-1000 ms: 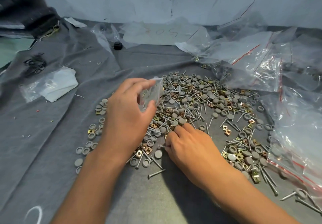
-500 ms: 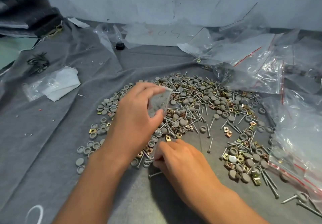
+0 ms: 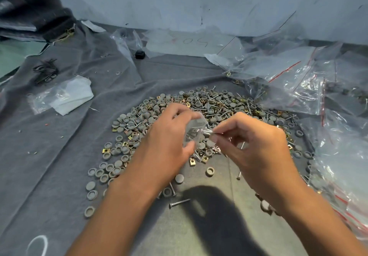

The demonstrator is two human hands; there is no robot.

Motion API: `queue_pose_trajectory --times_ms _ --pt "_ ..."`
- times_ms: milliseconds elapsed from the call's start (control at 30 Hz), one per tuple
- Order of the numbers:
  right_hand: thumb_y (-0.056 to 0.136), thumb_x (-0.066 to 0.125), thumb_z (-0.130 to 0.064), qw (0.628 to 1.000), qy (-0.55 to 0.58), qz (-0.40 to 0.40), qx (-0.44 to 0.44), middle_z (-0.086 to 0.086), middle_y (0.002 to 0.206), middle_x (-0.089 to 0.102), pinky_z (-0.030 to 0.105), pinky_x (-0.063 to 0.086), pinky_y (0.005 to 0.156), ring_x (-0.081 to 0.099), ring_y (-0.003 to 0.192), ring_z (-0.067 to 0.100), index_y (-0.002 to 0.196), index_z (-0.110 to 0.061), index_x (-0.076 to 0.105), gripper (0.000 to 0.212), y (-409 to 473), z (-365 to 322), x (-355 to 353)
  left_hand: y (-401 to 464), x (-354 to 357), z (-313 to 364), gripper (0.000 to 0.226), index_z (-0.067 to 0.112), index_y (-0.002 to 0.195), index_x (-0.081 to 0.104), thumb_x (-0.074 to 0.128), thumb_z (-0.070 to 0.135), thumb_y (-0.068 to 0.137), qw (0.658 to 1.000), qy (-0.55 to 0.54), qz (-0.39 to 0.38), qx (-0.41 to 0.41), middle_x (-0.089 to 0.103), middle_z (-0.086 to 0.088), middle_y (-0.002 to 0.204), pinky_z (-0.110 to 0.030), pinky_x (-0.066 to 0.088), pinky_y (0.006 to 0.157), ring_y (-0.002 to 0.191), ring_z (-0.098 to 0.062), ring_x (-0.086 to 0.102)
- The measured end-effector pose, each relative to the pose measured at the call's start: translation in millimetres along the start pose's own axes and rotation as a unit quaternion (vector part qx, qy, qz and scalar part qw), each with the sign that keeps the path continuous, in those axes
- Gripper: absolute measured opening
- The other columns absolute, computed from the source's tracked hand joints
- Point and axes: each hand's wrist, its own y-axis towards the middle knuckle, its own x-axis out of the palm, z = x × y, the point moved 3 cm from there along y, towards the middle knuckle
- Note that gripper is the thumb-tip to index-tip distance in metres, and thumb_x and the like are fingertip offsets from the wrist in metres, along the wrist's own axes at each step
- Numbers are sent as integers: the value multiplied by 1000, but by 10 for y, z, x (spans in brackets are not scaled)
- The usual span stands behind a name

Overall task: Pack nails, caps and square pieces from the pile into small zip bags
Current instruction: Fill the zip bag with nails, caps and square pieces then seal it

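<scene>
Held the small zip bag (image 3: 194,130) up at the centre of the frame with the left hand (image 3: 165,142), thumb and curled fingers pinching it, mouth turned toward the right. Pinched a few nails (image 3: 209,133) between thumb and forefinger of the right hand (image 3: 256,142), just right of centre, tips right at the bag's mouth; could not tell whether already inside or only touching the rim. Had worked that right hand low on the grey cloth (image 3: 79,156) at the near edge of the pile (image 3: 199,104) half a second before, gathering nails; had since lifted it clear and brought it up level with the bag. Had kept the left-hand grasp on the bag all the while, merely raising it to meet the nails. Judged the gathering done for this batch and the loading begun, with caps (image 3: 111,173) and square pieces (image 3: 192,162) possibly wanted for this bag too. Left the pile spread across the middle of the frame, caps thick along its left side, nails and brassy squares mixed toward the right. Left one loose nail (image 3: 179,203) lying below the hands. Noted large clear bags (image 3: 298,80) heaped at the right edge. Judged plenty of packing ahead.
</scene>
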Motion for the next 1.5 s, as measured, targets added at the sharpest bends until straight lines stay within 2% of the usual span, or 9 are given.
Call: queue_pose_trajectory --times_ms 133,367,433,567,767,933,1133,1300,1500 --pt "83 82 -10 994 -85 15 -65 -7 88 70 12 49 74 61 79 -3 91 -11 74 11 31 -56 93 -20 42 111 61 25 130 61 84 17 75 999 -27 -14 22 50 14 125 -30 50 98 108 -5 55" --pt "85 80 -10 976 -189 0 -107 3 96 73 42 59 74 70 86 23 97 -8 76 13 24 -36 103 -25 60 137 59 26 130 63 83 12 76 999 -42 0 31 52 17 120 -18 48 92 99 -2 55" --pt "79 84 -10 979 -183 3 -89 2 99 74 38 59 77 71 87 19 101 -8 76 24 26 -26 135 -25 90 129 58 25 131 63 82 13 78 999 -30 -2 31 51 17 120 -17 47 90 97 -1 53" --pt "78 84 -16 992 -115 28 -46 -7 87 68 6 42 73 60 75 2 93 -14 73 19 62 70 38 4 78 108 54 25 132 62 79 17 81 1000 -24 -2 10 52 15 121 -5 40 80 91 1 52" --pt "82 75 -50 944 -215 -235 85 -20 91 59 36 54 78 57 85 5 98 -35 64 24 -249 507 218 4 93 108 48 25 131 62 74 19 85 1000 -12 -12 1 55 11 121 -20 46 89 93 -3 52" --pt "86 73 -38 940 -204 -269 49 -20 88 51 39 52 79 51 87 8 96 -38 57 18 -315 464 332 -7 115 87 36 23 127 66 68 24 91 1000 -13 -20 -18 57 11 119 -26 48 91 97 -2 54" --pt "87 64 -34 981 -129 -137 44 -18 96 54 7 38 77 52 87 -6 101 -36 61 14 -203 403 115 -37 180 59 44 27 128 65 74 21 85 998 1 -52 -19 56 13 119 -22 46 92 96 -2 52" --pt "87 77 -25 994 -98 -35 -23 -7 96 63 12 42 75 55 79 3 107 -18 70 23 -86 202 137 -31 238 126 44 25 124 66 78 25 82 998 4 -68 -6 53 14 118 -24 47 90 95 -3 52" --pt "84 75 -29 987 -94 -53 118 -22 83 61 1 42 65 57 81 -12 94 -33 64 15 -43 378 -256 -40 199 108 47 26 128 64 77 22 83 999 3 -46 -17 56 14 122 -10 37 89 101 -1 53"
